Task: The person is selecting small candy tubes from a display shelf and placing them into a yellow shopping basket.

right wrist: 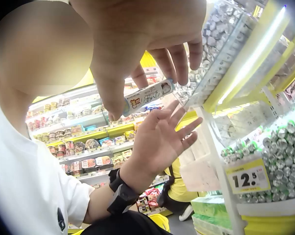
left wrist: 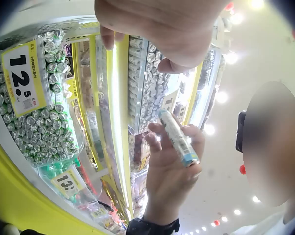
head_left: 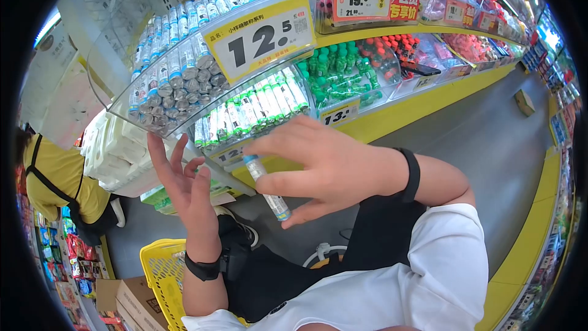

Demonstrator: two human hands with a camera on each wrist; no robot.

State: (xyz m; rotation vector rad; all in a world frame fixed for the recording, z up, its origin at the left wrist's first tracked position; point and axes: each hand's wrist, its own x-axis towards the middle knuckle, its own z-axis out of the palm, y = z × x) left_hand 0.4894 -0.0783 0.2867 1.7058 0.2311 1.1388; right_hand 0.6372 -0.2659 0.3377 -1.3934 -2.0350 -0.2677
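My right hand [head_left: 334, 168] pinches a slim white candy roll [head_left: 275, 201] with blue ends between thumb and fingers. Printed lettering and small pictures show on the roll's wrapper [right wrist: 146, 97] in the right wrist view. Palm up, my left hand [head_left: 193, 193] has its fingers spread and holds nothing; its fingertips are right at the lower edge of a clear bin [head_left: 125, 113]. That bin is full of similar blue-and-white rolls [head_left: 174, 76]. Below it, green-and-white rolls [head_left: 254, 110] fill another bin.
A yellow price sign [head_left: 260, 37] fronts the upper bin. Green bottle-shaped packs [head_left: 343, 67] lie further right. A yellow basket [head_left: 160, 270] stands on the floor beside cardboard boxes [head_left: 138, 303]. At the left, a person in yellow [head_left: 67, 178] bends beside white containers [head_left: 110, 147].
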